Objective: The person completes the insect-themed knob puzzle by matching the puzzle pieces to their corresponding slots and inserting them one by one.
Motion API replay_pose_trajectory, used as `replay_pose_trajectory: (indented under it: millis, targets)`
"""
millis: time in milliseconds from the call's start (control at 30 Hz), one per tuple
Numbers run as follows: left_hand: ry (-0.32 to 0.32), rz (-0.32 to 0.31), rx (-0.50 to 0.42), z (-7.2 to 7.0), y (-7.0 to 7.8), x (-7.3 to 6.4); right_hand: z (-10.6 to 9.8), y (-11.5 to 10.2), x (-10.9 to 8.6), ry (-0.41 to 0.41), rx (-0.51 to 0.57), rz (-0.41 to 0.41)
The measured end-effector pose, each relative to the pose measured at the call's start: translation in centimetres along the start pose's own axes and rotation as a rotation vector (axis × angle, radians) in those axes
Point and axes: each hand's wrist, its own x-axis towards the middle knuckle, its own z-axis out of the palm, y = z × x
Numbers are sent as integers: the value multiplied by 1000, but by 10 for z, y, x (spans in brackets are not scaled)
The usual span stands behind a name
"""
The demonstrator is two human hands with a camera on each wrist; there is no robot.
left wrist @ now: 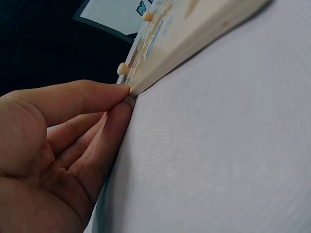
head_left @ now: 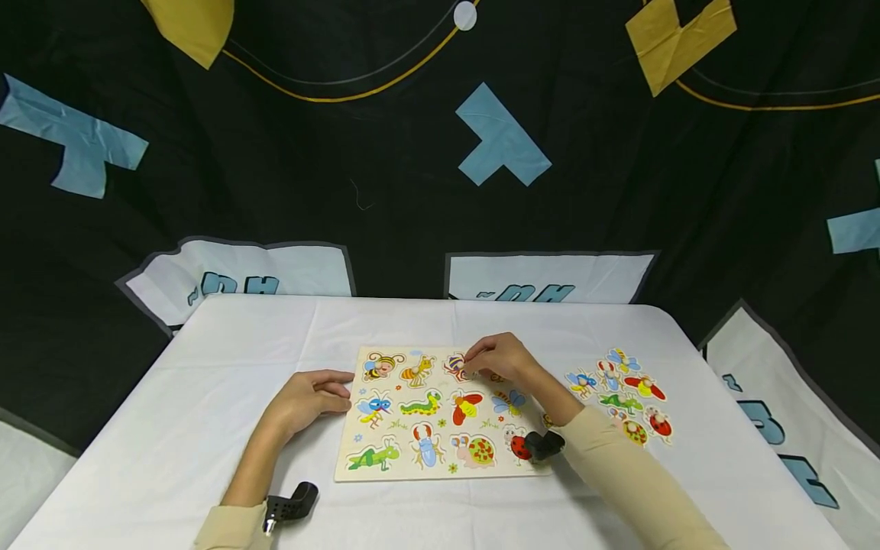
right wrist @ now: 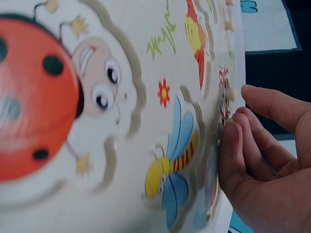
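Observation:
A wooden peg puzzle board [head_left: 440, 470] with printed insects lies on the white table. My left hand [head_left: 309, 397] is at the board's left edge, thumb and a finger [left wrist: 114, 97] pinching that edge between their tips. Over the top row reaches my right hand [head_left: 505, 357], its fingertips just right of the spider piece [head_left: 455, 367]. In the right wrist view the spider's wooden knob [right wrist: 231, 93] stands beside the fingertips, which are apart from each other. Small round knobs [left wrist: 123, 69] also rise from the board in the left wrist view.
Right of the board, several loose insect pieces lie close together, among them a ladybug [head_left: 658, 422], a green grasshopper [head_left: 621, 402] and a blue mosquito [head_left: 581, 382]. Behind the table hangs a black cloth [head_left: 406, 198] with blue and yellow shapes.

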Motion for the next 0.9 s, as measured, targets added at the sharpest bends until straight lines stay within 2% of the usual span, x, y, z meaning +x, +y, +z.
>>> replay_pose_trajectory:
  millis: [433, 900]
  targets:
    - [10, -17, -10, 1, 0, 0, -31, 9, -6, 25, -56, -7]
    - [8, -18, -15, 1, 0, 0, -62, 26, -20, -91, -111, 9]
